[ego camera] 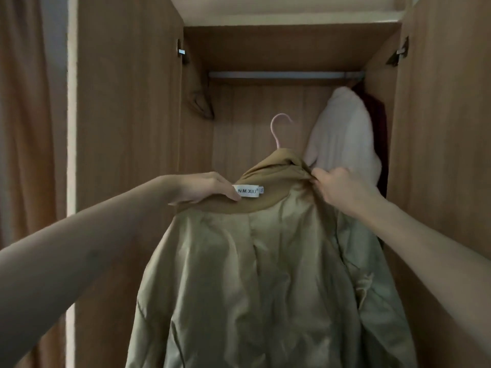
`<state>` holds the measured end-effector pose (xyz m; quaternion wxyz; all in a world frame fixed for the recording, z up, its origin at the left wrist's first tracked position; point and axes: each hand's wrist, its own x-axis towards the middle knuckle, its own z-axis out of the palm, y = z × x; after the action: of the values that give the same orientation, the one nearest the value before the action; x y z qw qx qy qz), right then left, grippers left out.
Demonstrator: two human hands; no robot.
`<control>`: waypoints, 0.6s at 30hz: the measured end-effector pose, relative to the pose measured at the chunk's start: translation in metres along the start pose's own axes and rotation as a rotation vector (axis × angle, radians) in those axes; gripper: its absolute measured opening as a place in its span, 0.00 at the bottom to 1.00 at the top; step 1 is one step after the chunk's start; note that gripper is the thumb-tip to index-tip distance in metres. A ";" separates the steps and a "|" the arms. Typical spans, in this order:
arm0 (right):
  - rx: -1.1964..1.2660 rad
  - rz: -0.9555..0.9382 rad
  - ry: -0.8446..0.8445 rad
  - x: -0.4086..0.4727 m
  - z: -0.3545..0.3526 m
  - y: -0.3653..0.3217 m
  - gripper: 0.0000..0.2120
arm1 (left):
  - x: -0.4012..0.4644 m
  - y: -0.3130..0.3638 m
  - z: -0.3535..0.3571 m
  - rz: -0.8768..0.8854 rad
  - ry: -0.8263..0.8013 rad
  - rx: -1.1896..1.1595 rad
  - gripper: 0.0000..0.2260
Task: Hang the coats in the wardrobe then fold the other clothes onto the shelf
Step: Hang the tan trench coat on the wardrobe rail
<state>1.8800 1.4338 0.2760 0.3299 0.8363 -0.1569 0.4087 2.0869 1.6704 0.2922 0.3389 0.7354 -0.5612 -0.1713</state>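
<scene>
Your left hand (210, 188) grips the tan coat (265, 261) collar, your right hand (342, 189) pinches its shoulder, below the rail (284, 75). Loosen either, and it slides off the pink hanger (279, 131).

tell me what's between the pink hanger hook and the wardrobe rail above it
Nothing: in the head view only bare wardrobe back panel shows between the pink hanger hook and the rail.

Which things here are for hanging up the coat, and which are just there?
For the job: tan coat, pink hanger, wardrobe rail, left hand, right hand.
Just there: cream coat already hung, dark red garment, curtain.
</scene>
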 end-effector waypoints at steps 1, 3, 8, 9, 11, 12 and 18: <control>-0.003 0.013 -0.001 0.006 0.011 0.005 0.10 | 0.012 -0.002 0.001 -0.040 -0.034 -0.071 0.10; -0.003 0.043 0.002 0.017 0.033 0.012 0.14 | 0.035 -0.006 0.004 -0.062 -0.091 -0.202 0.13; 0.162 0.206 0.000 0.051 0.082 0.028 0.12 | 0.092 -0.009 0.012 0.072 0.074 -0.379 0.10; 0.232 0.283 -0.012 0.061 0.091 0.032 0.10 | 0.106 -0.010 0.012 0.075 0.093 -0.455 0.14; 0.384 0.438 -0.010 0.079 0.108 0.035 0.07 | 0.137 -0.011 0.012 0.076 0.107 -0.604 0.23; 0.443 0.503 0.006 0.088 0.116 0.035 0.05 | 0.154 -0.009 0.011 0.084 0.122 -0.643 0.26; 0.536 0.546 -0.065 0.141 0.148 0.036 0.04 | 0.247 0.005 0.014 0.174 0.325 -0.598 0.05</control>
<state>2.0334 1.3081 0.3358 -0.0265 0.8328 -0.2719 0.4815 2.1516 1.4330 0.3176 0.6374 0.5707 -0.4856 -0.1793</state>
